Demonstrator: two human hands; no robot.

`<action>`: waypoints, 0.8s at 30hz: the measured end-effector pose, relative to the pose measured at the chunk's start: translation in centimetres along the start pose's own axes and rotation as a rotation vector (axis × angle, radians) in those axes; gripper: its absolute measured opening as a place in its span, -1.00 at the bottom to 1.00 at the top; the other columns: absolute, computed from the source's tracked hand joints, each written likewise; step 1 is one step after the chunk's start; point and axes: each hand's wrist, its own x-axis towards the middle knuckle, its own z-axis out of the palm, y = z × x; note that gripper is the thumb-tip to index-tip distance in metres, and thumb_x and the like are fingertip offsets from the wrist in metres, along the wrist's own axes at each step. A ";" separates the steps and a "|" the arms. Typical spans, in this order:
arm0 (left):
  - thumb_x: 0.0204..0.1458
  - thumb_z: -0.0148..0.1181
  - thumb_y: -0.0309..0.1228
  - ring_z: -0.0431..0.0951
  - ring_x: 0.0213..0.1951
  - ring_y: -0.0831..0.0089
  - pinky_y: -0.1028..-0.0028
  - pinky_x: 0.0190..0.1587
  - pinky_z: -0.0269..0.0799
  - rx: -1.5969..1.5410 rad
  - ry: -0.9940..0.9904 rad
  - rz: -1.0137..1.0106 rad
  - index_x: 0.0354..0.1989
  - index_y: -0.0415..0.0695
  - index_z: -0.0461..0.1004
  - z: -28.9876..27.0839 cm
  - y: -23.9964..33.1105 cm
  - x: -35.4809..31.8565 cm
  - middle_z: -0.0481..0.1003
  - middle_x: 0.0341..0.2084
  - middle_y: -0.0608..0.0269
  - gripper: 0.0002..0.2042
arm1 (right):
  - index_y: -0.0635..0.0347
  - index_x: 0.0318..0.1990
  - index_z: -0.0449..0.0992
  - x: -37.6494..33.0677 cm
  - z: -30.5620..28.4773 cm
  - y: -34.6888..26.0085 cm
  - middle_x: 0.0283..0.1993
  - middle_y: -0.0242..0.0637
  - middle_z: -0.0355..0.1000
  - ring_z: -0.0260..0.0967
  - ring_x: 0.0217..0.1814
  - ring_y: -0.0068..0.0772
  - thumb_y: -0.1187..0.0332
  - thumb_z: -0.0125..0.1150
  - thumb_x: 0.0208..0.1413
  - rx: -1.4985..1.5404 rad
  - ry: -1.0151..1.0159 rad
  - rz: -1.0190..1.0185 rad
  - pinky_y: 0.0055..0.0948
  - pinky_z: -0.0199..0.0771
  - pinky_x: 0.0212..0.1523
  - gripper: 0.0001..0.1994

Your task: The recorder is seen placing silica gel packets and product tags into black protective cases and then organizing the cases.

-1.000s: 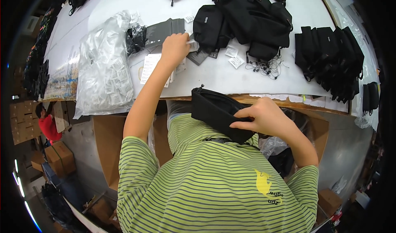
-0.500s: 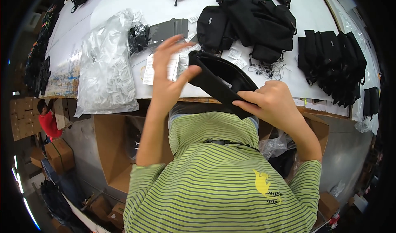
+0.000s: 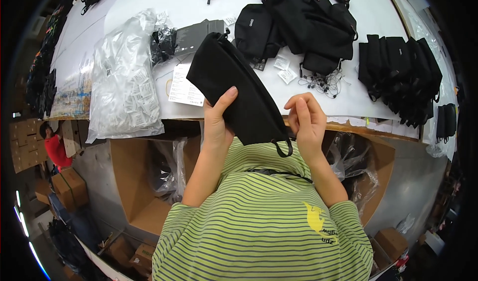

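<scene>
1. Since the earlier frame, the black pouch [image 3: 239,94] has passed from the right hand's grip to the left's and swung more upright, a broad flat side now facing the camera instead of its gaping mouth.

2. The left hand [image 3: 218,122] grips the pouch by its left edge, thumb laid over the front and the other fingers out of sight behind it.

3. The right hand [image 3: 307,125] is loosely half-curled with nothing visible in it, just beside the pouch's lower right edge; whether a fingertip touches that edge, I cannot tell.

4. The pouch is held up in front of the body, over the table's near edge. Its long axis slants from far left to near right: the end with the small cord loop [image 3: 285,150] points toward the body, the zipper pull [image 3: 227,33] away. The right hand is therefore much nearer the loop, lying just to its left and nearer the body; the zipper pull lies well apart from both hands.

5. Beyond the hands, on the white table [image 3: 343,106], a printed white sheet [image 3: 184,87] lies left of the pouch, with a clear plastic bag [image 3: 127,77] farther left.

6. Farther off are dark grey cards [image 3: 199,34] and a heap of black bags [image 3: 313,24]; stacked black pouches [image 3: 398,64] lie to the right.
</scene>
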 end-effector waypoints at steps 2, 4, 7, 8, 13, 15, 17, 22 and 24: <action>-0.12 0.29 -0.50 0.54 -0.25 0.40 0.44 -0.14 0.51 0.039 -0.055 -0.005 -0.07 -0.27 0.38 0.0 0.2 -0.3 0.50 -0.26 0.16 -0.61 | 0.30 -0.18 0.52 0.8 0.2 0.6 -0.65 -0.55 0.27 0.03 -0.66 -0.79 0.28 -0.04 0.26 0.129 -0.060 0.024 -0.70 0.04 -0.60 -0.73; -0.13 0.30 -0.49 0.55 -0.27 0.41 0.46 -0.16 0.51 0.087 -0.133 -0.076 -0.09 -0.29 0.39 0.1 0.2 -0.7 0.51 -0.28 0.15 -0.61 | 0.34 -0.09 0.51 1.8 0.7 0.4 -0.47 -0.48 0.38 0.11 -0.54 -0.80 0.26 -0.01 0.25 0.210 -0.124 0.058 -0.76 0.11 -0.51 -0.69; -0.17 0.33 -0.47 0.55 -0.30 0.44 0.51 -0.21 0.50 0.174 -0.215 -0.209 -0.12 -0.34 0.41 0.7 0.4 -1.4 0.52 -0.31 0.14 -0.60 | 0.34 -0.06 0.50 3.5 0.9 0.5 -0.40 -0.46 0.41 0.16 -0.49 -0.78 0.25 0.05 0.23 0.113 -0.048 -0.050 -0.74 0.14 -0.49 -0.68; -0.17 0.33 -0.47 0.55 -0.31 0.44 0.51 -0.22 0.50 0.197 -0.229 -0.266 -0.12 -0.34 0.41 0.9 0.4 -1.4 0.51 -0.31 0.14 -0.60 | 0.29 -0.07 0.53 4.1 1.1 0.5 -0.38 -0.47 0.43 0.25 -0.47 -0.75 0.28 0.15 0.16 0.143 0.035 -0.134 -0.72 0.15 -0.51 -0.72; -0.16 0.32 -0.47 0.55 -0.35 0.46 0.53 -0.26 0.51 0.216 -0.243 -0.353 -0.12 -0.35 0.40 1.8 0.8 -1.9 0.51 -0.32 0.13 -0.60 | 0.27 -0.28 0.52 5.5 0.0 -0.9 -0.22 -0.37 0.51 0.30 -0.36 -0.70 0.46 0.27 0.02 -0.203 0.174 -0.423 -0.71 0.24 -0.37 -0.88; -0.14 0.30 -0.46 0.56 -0.36 0.47 0.53 -0.27 0.51 0.194 -0.225 -0.367 -0.12 -0.34 0.40 1.7 0.7 -1.9 0.51 -0.33 0.15 -0.62 | 0.29 -0.34 0.51 5.5 -0.2 -1.0 -0.28 -0.38 0.49 0.31 -0.37 -0.65 0.50 0.30 -0.04 -0.320 0.210 -0.553 -0.69 0.22 -0.42 -0.89; -0.12 0.29 -0.45 0.56 -0.37 0.47 0.54 -0.28 0.52 0.169 -0.210 -0.382 -0.12 -0.32 0.41 1.7 0.5 -1.6 0.52 -0.34 0.17 -0.63 | 0.30 -0.39 0.51 5.3 0.1 -1.5 -0.33 -0.38 0.48 0.29 -0.42 -0.64 0.54 0.32 -0.10 -0.323 0.217 -0.546 -0.67 0.20 -0.45 -0.89; -0.03 0.21 -0.46 0.59 -0.39 0.46 0.54 -0.31 0.54 -0.065 -0.129 -0.445 -0.20 -0.28 0.48 0.9 0.7 1.8 0.56 -0.38 0.20 -0.77 | 0.26 -0.48 0.54 3.0 -0.2 -1.8 -0.47 -0.41 0.44 0.30 -0.48 -0.60 0.51 0.33 -0.14 -0.261 -0.087 -0.387 -0.64 0.21 -0.56 -0.93; -0.02 0.21 -0.46 0.60 -0.41 0.42 0.53 -0.31 0.55 -0.131 -0.096 -0.428 -0.28 -0.26 0.52 0.9 1.5 2.5 0.57 -0.41 0.19 -0.84 | 0.27 -0.49 0.53 2.0 -0.3 -2.1 -0.48 -0.40 0.42 0.27 -0.47 -0.59 0.50 0.34 -0.14 -0.237 -0.196 -0.329 -0.63 0.21 -0.56 -0.91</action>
